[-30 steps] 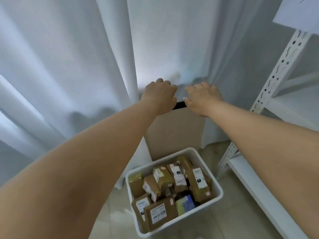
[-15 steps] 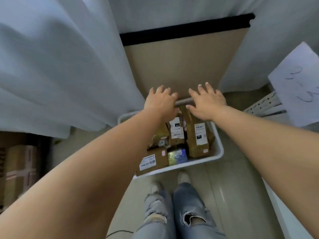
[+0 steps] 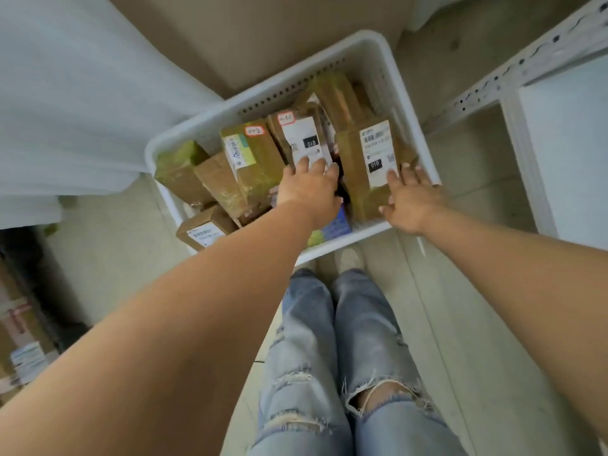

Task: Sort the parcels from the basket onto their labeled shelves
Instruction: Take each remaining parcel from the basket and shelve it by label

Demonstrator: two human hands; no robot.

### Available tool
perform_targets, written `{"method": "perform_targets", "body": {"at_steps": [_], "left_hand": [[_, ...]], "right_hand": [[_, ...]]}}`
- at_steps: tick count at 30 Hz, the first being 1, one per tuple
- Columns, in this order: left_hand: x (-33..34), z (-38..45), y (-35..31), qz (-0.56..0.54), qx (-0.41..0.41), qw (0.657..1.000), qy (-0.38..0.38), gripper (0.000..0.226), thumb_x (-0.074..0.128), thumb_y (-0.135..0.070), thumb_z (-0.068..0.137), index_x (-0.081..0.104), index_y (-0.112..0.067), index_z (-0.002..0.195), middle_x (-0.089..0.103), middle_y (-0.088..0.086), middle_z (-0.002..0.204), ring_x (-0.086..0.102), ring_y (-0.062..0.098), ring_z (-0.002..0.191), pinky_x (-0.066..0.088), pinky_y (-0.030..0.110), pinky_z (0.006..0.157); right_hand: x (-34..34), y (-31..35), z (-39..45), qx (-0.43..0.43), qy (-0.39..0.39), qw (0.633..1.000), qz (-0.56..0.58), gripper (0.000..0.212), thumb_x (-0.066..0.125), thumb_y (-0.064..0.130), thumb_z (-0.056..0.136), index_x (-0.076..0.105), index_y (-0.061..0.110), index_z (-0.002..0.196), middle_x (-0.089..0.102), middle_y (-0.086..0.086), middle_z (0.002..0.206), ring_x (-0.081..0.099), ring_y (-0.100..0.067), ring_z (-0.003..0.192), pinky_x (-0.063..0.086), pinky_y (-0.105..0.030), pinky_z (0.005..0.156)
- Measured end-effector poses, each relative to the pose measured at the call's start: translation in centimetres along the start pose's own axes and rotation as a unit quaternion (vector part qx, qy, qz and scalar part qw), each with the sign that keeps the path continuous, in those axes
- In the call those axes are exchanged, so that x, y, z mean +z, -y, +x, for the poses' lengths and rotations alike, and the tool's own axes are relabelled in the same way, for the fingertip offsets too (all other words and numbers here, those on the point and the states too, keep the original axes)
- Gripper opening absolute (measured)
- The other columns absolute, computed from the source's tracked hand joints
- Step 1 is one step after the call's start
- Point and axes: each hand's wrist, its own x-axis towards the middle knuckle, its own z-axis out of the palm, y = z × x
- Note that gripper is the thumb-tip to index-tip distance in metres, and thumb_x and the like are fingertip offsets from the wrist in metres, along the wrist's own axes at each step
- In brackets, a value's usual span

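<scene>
Beige tiled floor (image 3: 460, 324) bears white basket (image 3: 388, 60) beside metal shelving (image 3: 513, 74).

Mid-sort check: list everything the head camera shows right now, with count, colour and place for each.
basket: one, white plastic, on the floor ahead of the feet.
parcels: about eight visible, mostly brown, packed in the basket; exact count unclear.
parcel with 010 label: one, brown, right side of basket, under the right hand.
parcel with white label: one, brown, middle of basket, under the left hand.
blue packet: one, near the basket's front edge.
shelf unit: one, white metal, at right.
curtain: white, at left.
cartons: brown, blurred, far left edge.
jeans: light blue, ripped, below centre.
left hand: fingers extended, touching the middle parcel.
right hand: fingers spread on the 010 parcel.
</scene>
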Motion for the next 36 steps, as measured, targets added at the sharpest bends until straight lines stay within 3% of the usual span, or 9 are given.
{"method": "perform_targets", "body": {"at_steps": [6, 10, 14, 22, 27, 31, 36], "left_hand": [[4.5, 4.2, -2.4, -0.029, 0.02, 0.999, 0.04, 0.062, 0.045, -0.04, 0.096, 0.025, -0.014, 0.148, 0.035, 0.01, 0.148, 0.03, 0.033, 0.136, 0.03, 0.049, 0.109], [6.0, 6.8, -3.3, -0.09, -0.03, 0.995, 0.038, 0.068, 0.048, -0.037, 0.096, 0.017, -0.008, 0.148, 0.041, 0.015, 0.141, 0.039, 0.035, 0.13, 0.038, 0.048, 0.101], [7.2, 8.8, -4.0, -0.112, -0.068, 0.991, 0.035, 0.081, 0.047, -0.039, 0.096, 0.001, -0.002, 0.151, 0.038, 0.019, 0.143, 0.037, 0.035, 0.132, 0.039, 0.048, 0.1], [8.8, 10.8, -4.6, -0.229, -0.107, 0.967, 0.016, 0.084, 0.049, -0.036, 0.097, -0.005, 0.001, 0.15, 0.031, 0.02, 0.149, 0.03, 0.033, 0.138, 0.032, 0.045, 0.111], [9.1, 11.8, -4.6, -0.35, -0.107, 0.931, 0.014, 0.073, 0.052, -0.024, 0.096, 0.006, -0.002, 0.149, 0.044, 0.016, 0.142, 0.04, 0.032, 0.132, 0.036, 0.047, 0.108], [8.8, 11.9, -4.6, -0.387, -0.123, 0.914, 0.016, 0.068, 0.05, -0.015, 0.096, 0.008, -0.005, 0.148, 0.049, 0.014, 0.138, 0.047, 0.031, 0.127, 0.04, 0.046, 0.105], [7.7, 11.6, -3.7, -0.415, -0.123, 0.901, 0.007, 0.042, 0.04, -0.011, 0.099, 0.028, -0.008, 0.139, 0.052, 0.012, 0.131, 0.052, 0.029, 0.117, 0.043, 0.037, 0.089]], "right_hand": [[4.4, -3.6, 3.2, 0.045, -0.01, 0.995, 0.083, 0.069, 0.048, 0.026, 0.097, 0.012, 0.007, 0.152, 0.018, -0.014, 0.158, 0.021, -0.033, 0.143, 0.031, -0.046, 0.111], [5.4, -4.8, 5.6, 0.057, -0.03, 0.991, 0.113, 0.067, 0.051, 0.021, 0.095, 0.016, 0.006, 0.151, 0.028, -0.018, 0.152, 0.03, -0.036, 0.137, 0.035, -0.046, 0.108], [5.7, -5.1, 8.1, 0.06, -0.044, 0.987, 0.139, 0.066, 0.054, 0.019, 0.094, 0.019, 0.005, 0.148, 0.038, -0.021, 0.144, 0.038, -0.038, 0.13, 0.039, -0.047, 0.102], [5.6, -5.8, 11.1, 0.063, -0.025, 0.975, 0.213, 0.05, 0.053, 0.004, 0.09, 0.034, 0.007, 0.136, 0.054, -0.018, 0.121, 0.053, -0.035, 0.11, 0.046, -0.038, 0.088], [5.7, -5.8, 12.7, 0.061, 0.01, 0.956, 0.287, 0.054, 0.05, 0.001, 0.092, 0.031, 0.007, 0.142, 0.052, -0.016, 0.13, 0.051, -0.033, 0.118, 0.043, -0.043, 0.103], [5.7, -5.6, 12.9, 0.062, 0.032, 0.954, 0.292, 0.052, 0.043, -0.004, 0.091, 0.038, 0.009, 0.142, 0.052, -0.016, 0.132, 0.05, -0.033, 0.119, 0.043, -0.042, 0.103], [4.9, -5.0, 12.2, 0.07, -0.01, 0.953, 0.294, 0.036, 0.047, 0.0, 0.094, 0.05, 0.003, 0.131, 0.053, -0.017, 0.129, 0.051, -0.032, 0.118, 0.042, -0.034, 0.097]]}}
